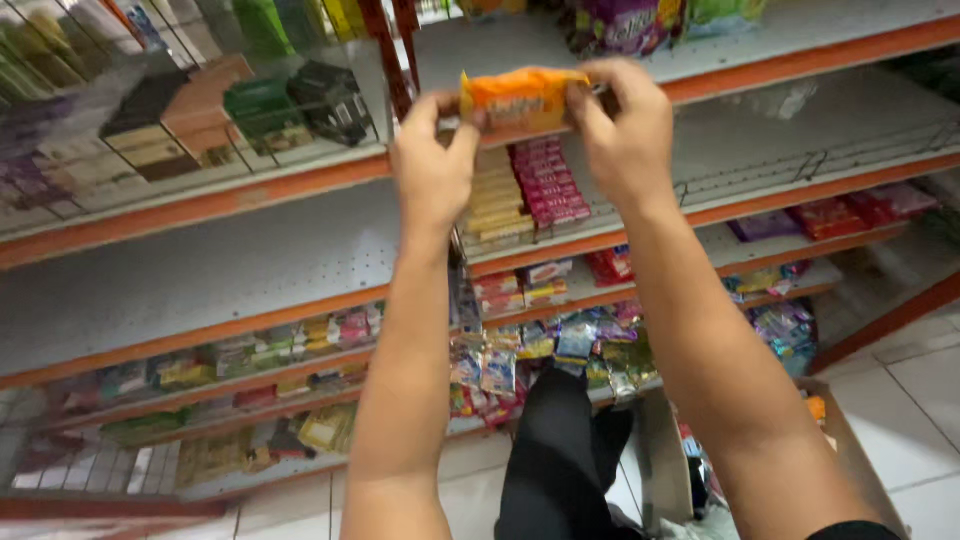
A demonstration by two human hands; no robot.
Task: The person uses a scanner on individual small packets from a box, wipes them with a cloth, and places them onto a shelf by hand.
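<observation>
The orange snack packet [522, 98] was up at the front edge of the upper shelf [800, 50], pinched at its left end by the left hand [435, 165] and at its right end by the right hand [622, 125], each grip closed on it. This looked like the placing step; sliding it in called for level, steady travel. Both forearms were stretched upward, wrists bent toward the shelf.

One head-worn camera looks forward and slightly down — close on raised forearms, facing store shelves [250, 270] at arm's reach.
</observation>
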